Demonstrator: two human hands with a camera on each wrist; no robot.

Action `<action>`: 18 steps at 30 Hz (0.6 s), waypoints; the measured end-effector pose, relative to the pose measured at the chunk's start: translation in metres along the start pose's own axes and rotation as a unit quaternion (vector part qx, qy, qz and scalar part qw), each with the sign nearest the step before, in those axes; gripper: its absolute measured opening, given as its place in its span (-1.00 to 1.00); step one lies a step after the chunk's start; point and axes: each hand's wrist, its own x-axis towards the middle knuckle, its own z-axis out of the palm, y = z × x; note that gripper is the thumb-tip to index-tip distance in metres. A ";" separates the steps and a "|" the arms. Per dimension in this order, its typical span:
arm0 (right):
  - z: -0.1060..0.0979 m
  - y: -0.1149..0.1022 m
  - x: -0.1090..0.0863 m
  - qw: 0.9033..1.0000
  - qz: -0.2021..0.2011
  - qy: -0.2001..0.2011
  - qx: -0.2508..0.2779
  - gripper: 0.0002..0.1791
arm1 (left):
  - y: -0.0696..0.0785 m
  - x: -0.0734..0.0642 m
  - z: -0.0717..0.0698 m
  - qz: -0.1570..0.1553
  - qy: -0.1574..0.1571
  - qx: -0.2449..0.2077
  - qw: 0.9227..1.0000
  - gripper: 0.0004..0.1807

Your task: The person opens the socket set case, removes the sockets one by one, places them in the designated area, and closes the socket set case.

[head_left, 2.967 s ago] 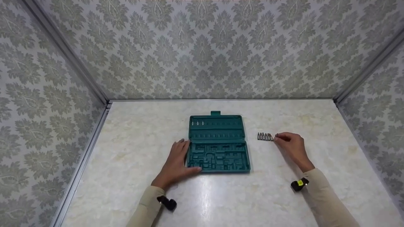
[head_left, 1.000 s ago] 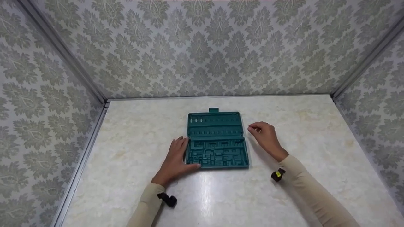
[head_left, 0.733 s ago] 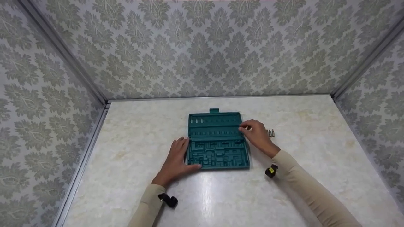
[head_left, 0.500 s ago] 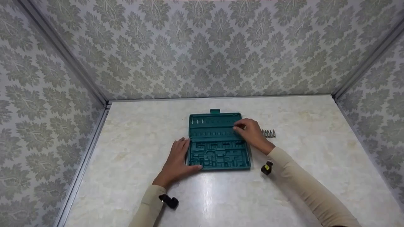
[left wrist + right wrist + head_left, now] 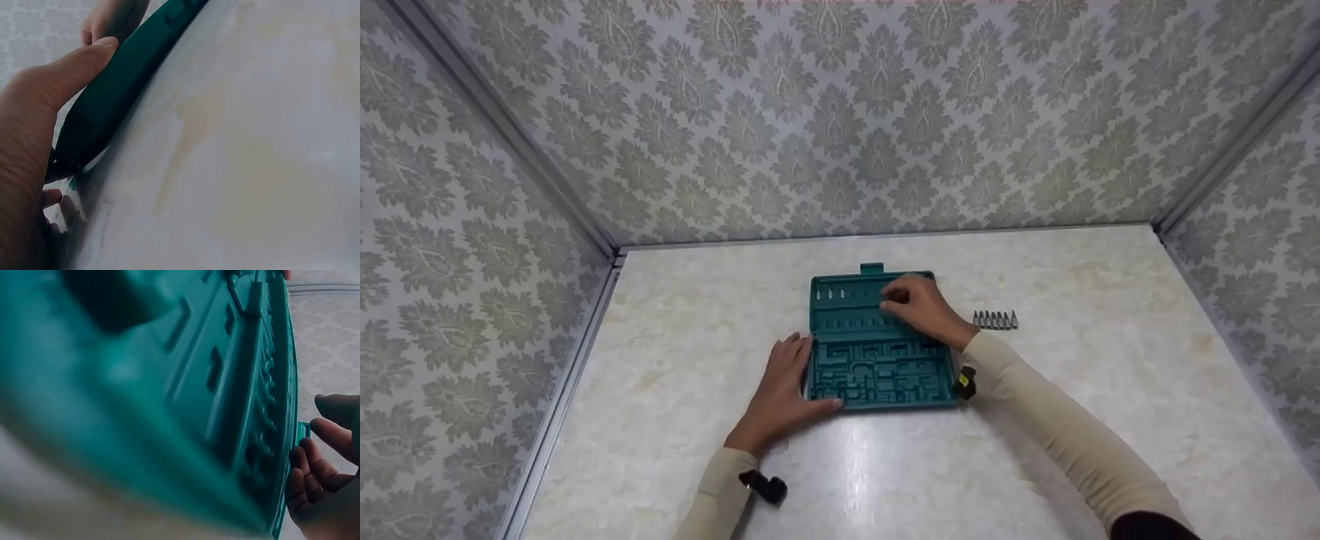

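Observation:
A green plastic bit case [image 5: 885,407] lies open flat on the table, its moulded slots facing up. My left hand [image 5: 780,394] holds its near left corner, thumb over the front rim and fingers along the left side. Above the case's far half, my right hand [image 5: 922,304] pinches a screwdriver bit between thumb and forefinger; the bit is hidden by the fingers. Three pale bits [image 5: 830,295] sit in the upper row of slots at the left. In the right wrist view, the right fingers [image 5: 320,467] curl beside the case's raised edge.
Several screwdriver bits [image 5: 995,321] stand in a row on the table, right of the case. A latch tab [image 5: 871,268] sticks out from the case's far edge. Patterned walls [image 5: 840,112] enclose the marbled table [image 5: 660,322] at the back and both sides.
My right hand has moved left from the row of bits to over the far half of the case, uncovering the row. My left hand has stayed at the case's corner.

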 end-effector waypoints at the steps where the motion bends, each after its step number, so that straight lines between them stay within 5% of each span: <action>1: 0.003 -0.001 0.004 1.000 -0.005 -0.002 -0.002 -0.68 | 0.000 0.000 -0.001 0.000 0.001 0.000 1.000 0.45; 18: 0.043 -0.011 0.043 0.999 -0.040 -0.009 -0.025 -0.73 | -0.002 0.001 0.001 0.021 0.006 0.013 1.000 0.45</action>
